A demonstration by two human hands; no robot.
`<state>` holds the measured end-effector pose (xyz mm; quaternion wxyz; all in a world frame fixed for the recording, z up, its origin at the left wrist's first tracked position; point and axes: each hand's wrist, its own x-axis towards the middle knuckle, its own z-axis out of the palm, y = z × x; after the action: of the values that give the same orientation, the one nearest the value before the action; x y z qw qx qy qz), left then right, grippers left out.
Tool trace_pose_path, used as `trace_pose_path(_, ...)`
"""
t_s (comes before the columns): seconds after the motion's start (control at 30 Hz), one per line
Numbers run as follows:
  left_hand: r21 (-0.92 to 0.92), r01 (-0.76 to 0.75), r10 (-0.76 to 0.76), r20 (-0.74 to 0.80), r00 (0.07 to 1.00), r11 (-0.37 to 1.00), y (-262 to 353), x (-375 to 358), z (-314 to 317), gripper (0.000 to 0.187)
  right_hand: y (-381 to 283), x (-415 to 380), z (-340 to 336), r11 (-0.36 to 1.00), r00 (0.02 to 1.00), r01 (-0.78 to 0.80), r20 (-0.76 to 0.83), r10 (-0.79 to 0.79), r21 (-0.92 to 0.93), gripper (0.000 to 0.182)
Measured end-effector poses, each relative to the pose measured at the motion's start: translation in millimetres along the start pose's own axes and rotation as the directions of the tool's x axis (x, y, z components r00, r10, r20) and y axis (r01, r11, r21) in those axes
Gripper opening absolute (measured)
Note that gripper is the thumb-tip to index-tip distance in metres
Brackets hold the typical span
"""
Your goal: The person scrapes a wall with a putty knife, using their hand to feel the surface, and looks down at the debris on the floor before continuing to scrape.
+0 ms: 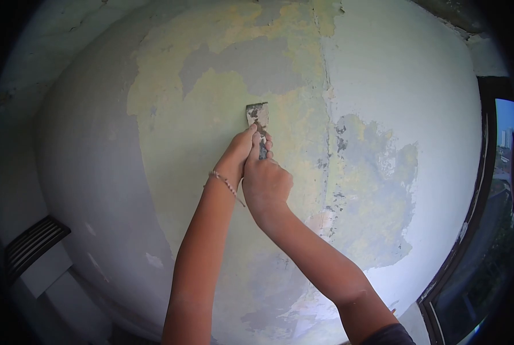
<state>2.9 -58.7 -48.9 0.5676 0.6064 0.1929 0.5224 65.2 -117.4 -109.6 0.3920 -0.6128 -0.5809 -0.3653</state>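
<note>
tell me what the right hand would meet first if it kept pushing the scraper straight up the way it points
The right hand drives the scraper up along the wall. Just past the blade lies yellowish paint, then likely the bare grey patch above. The blade seems to be already on the wall.

Bare wall [171, 190] lies open all around, bounded by the window frame [480, 195] rightward and a vent [34, 244] lower left.

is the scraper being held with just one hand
No, both the left hand and the right hand grip the scraper, whose blade is pressed against the peeling wall.
</note>
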Motion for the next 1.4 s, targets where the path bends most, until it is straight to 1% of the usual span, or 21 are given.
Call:
trace_pose_path(0.03,-0.001,-0.030,0.030,0.008,1.000,1.000,1,2,2,0.035,3,4,5,1.000,0.999,0.025,-0.031,-0.026,-0.017,0.056)
trace_pose_path(0.13,-0.017,0.022,-0.023,-0.049,0.999,1.000,2,1,7,0.036,7,0,-2,0.999,0.998,0.037,-0.045,-0.038,-0.010,0.050)
trace_pose_path(0.23,-0.015,0.083,-0.084,-0.030,0.996,0.996,-7,-9,6,0.037,0,-17,-28,0.992,0.988,-0.069,0.144,0.053,0.109,0.049)
trace_pose_path(0.33,-0.016,0.138,-0.139,-0.134,0.981,0.990,-7,-9,8,0.045,5,-10,-15,0.992,0.962,0.005,0.271,-0.038,0.123,0.047)
trace_pose_path(0.43,0.041,0.061,-0.058,-0.079,0.995,0.997,-16,-4,5,0.043,10,-17,4,0.997,0.986,0.038,0.159,-0.048,0.061,0.051)
trace_pose_path(0.53,0.023,0.003,-0.001,-0.095,0.995,1.000,-22,-10,17,0.042,20,-22,6,0.996,1.000,0.019,0.017,-0.021,0.089,0.039)
trace_pose_path(0.67,-0.030,-0.020,0.016,-0.133,0.991,0.999,-26,3,21,0.043,30,-13,10,0.995,0.998,0.034,0.049,-0.039,0.091,0.040)
trace_pose_path(0.73,-0.037,-0.039,0.032,-0.154,0.988,0.999,-9,11,26,0.043,32,8,6,0.990,0.995,0.055,0.071,-0.065,0.130,0.040)
trace_pose_path(0.8,-0.006,-0.052,0.051,-0.151,0.987,0.999,-3,9,27,0.044,30,10,5,0.991,0.998,0.049,0.031,-0.053,0.125,0.036)
trace_pose_path(0.93,0.003,0.010,-0.009,-0.168,0.986,1.000,-13,-7,30,0.045,27,-11,-7,0.991,0.999,0.018,0.043,-0.024,0.135,0.031)
trace_pose_path(1.03,0.054,-0.058,0.068,-0.190,0.980,0.997,-5,7,31,0.045,33,8,6,0.984,0.997,0.079,-0.006,-0.079,0.156,0.030)
trace_pose_path(1.13,-0.009,-0.025,0.023,-0.168,0.985,1.000,-1,8,29,0.046,30,9,4,0.991,0.999,0.049,-0.002,-0.049,0.127,0.026)
trace_pose_path(1.2,0.000,0.019,-0.019,-0.143,0.989,1.000,-12,-3,27,0.046,27,-10,-9,0.990,0.998,0.019,0.050,-0.026,0.137,0.022)
trace_pose_path(1.23,0.008,0.032,-0.031,-0.126,0.991,0.999,-13,-4,27,0.046,28,-10,-11,0.990,0.996,0.018,0.088,-0.030,0.140,0.024)
trace_pose_path(1.27,0.004,0.033,-0.032,-0.149,0.988,0.999,-13,-2,28,0.045,29,-10,-12,0.990,0.991,0.016,0.126,-0.034,0.142,0.026)
trace_pose_path(1.33,-0.001,0.019,-0.019,-0.194,0.981,1.000,-5,6,31,0.044,31,6,-10,0.988,0.969,0.042,0.234,-0.077,0.151,0.040)
trace_pose_path(1.4,-0.016,0.035,-0.038,-0.193,0.981,0.999,4,5,33,0.043,28,11,-19,0.987,0.975,0.035,0.213,-0.068,0.155,0.041)
